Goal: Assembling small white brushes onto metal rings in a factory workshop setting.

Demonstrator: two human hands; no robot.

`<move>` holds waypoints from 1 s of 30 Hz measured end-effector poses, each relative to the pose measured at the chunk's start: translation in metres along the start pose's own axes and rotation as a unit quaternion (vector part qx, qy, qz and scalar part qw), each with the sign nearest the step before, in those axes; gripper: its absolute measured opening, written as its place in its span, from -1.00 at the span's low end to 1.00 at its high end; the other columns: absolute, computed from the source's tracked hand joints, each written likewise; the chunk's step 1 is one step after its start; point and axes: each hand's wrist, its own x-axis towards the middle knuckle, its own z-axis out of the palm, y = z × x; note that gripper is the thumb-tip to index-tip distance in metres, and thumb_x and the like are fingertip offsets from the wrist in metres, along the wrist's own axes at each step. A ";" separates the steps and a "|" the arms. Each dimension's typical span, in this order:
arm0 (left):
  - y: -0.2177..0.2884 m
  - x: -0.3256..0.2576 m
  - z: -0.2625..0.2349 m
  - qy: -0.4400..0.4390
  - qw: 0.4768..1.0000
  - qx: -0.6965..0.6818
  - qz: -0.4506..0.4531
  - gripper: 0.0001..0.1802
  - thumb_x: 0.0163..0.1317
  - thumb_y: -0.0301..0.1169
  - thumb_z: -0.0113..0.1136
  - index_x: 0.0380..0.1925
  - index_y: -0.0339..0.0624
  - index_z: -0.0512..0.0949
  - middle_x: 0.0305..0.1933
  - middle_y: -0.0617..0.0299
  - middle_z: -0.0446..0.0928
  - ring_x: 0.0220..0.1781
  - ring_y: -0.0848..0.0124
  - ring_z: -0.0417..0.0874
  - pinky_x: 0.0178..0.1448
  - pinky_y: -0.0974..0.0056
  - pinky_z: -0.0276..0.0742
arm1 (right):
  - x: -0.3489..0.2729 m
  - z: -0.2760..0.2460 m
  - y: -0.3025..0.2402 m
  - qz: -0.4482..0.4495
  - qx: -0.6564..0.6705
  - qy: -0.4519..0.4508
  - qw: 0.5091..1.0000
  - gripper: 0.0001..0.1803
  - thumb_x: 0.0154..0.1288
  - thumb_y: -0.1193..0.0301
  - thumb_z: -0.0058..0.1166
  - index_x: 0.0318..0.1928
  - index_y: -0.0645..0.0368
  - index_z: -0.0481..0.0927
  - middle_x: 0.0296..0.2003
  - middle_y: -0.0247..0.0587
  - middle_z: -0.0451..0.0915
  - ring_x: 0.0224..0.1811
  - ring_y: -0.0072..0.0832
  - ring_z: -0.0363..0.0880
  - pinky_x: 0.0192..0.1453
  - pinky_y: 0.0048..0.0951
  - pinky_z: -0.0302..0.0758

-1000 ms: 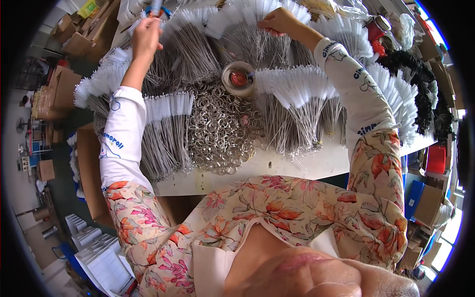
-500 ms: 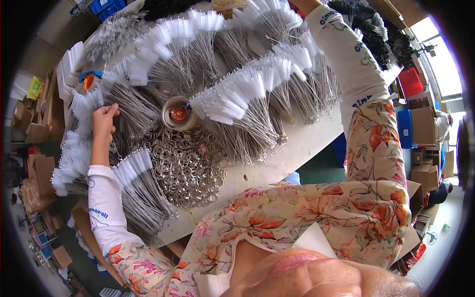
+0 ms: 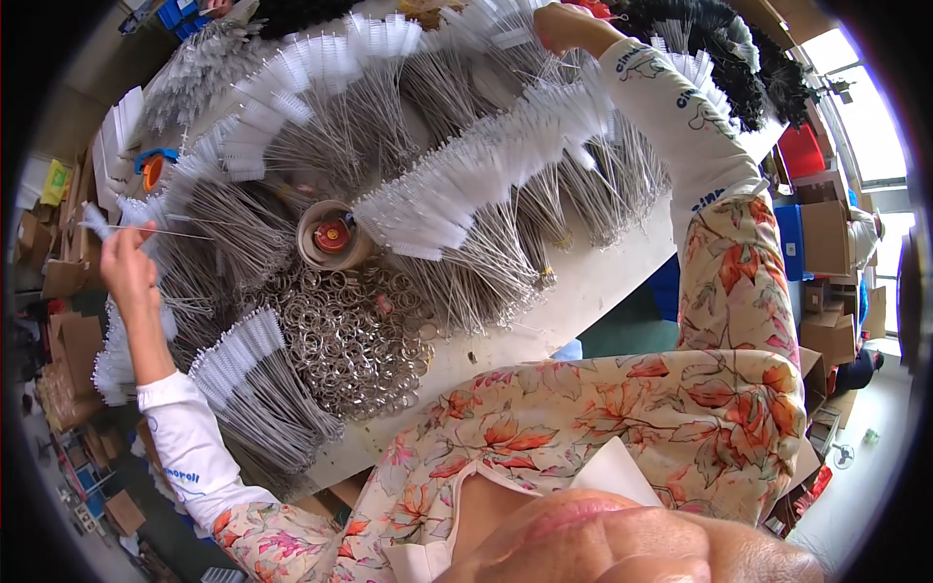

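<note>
The left hand [image 3: 126, 264] pinches one thin wire brush [image 3: 146, 229] in its fingers, off the bench's [image 3: 583, 291] left edge. The brush's long axis runs sideways, white bristle tip left of the fingers, wire pointing right toward the ring pile [image 3: 355, 335]. The right hand [image 3: 559, 24] reaches far into the brush bundles [image 3: 466, 185]; its grip cannot be told.

Brown cardboard boxes [image 3: 826, 233] stacked on the floor off the table's right end, below a red bin [image 3: 803, 153] and beside a blue crate [image 3: 789, 243]. More brown cartons [image 3: 60, 282] off the table's left end, one yellow packet [image 3: 56, 182] above them. Blue crates [image 3: 178, 12] past the far left corner. No screens or signs.
</note>
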 end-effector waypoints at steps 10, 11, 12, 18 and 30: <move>0.092 -0.077 -0.069 -0.088 0.985 -0.138 0.057 -0.67 0.33 -0.47 -0.07 0.04 -0.45 0.36 -0.25 0.18 0.43 -0.53 0.69 0.20 -0.64 0.59 -0.05 | -0.014 -0.015 0.020 -0.066 0.090 0.147 0.983 -0.87 -0.07 0.42 0.12 -0.43 0.03 0.68 -0.39 -0.25 0.66 -0.35 -0.34 0.64 -0.32 -0.29 0.55; 0.100 -0.090 -0.070 -0.108 0.984 -0.130 0.061 -0.66 0.33 -0.46 -0.06 0.05 -0.46 0.35 -0.28 0.22 0.41 -0.57 0.70 0.15 -0.63 0.58 -0.05 | -0.010 -0.010 0.027 -0.084 0.161 0.201 0.963 -0.87 -0.08 0.42 0.12 -0.44 -0.01 0.69 -0.39 -0.29 0.67 -0.36 -0.36 0.64 -0.33 -0.30 0.54; 0.104 -0.103 -0.068 -0.077 0.986 -0.137 0.053 -0.65 0.34 -0.46 -0.05 0.06 -0.45 0.34 -0.30 0.24 0.39 -0.59 0.71 0.12 -0.63 0.58 -0.06 | -0.001 0.003 0.031 -0.064 0.217 0.175 0.958 -0.87 -0.08 0.38 0.12 -0.45 -0.09 0.69 -0.40 -0.36 0.66 -0.36 -0.40 0.64 -0.37 -0.31 0.52; 0.110 -0.175 -0.068 -0.026 0.988 -0.152 0.003 -0.64 0.35 -0.45 -0.05 0.09 -0.40 0.33 -0.37 0.33 0.32 -0.63 0.75 0.02 -0.65 0.58 -0.13 | 0.011 0.001 0.004 -0.092 0.173 0.139 0.971 -0.83 -0.10 0.25 0.15 -0.43 -0.04 0.67 -0.41 -0.30 0.65 -0.39 -0.34 0.62 -0.38 -0.31 0.50; 0.088 -0.188 -0.104 -0.028 0.981 -0.190 -0.004 -0.57 0.39 -0.45 -0.19 0.21 -0.45 0.20 -0.39 0.38 0.16 -0.56 0.71 0.03 -0.59 0.59 -0.03 | 0.053 0.006 0.073 -0.296 0.393 0.292 0.820 -0.80 0.02 0.26 0.16 -0.43 0.11 0.66 -0.50 -0.23 0.62 -0.48 -0.35 0.60 -0.43 -0.36 0.51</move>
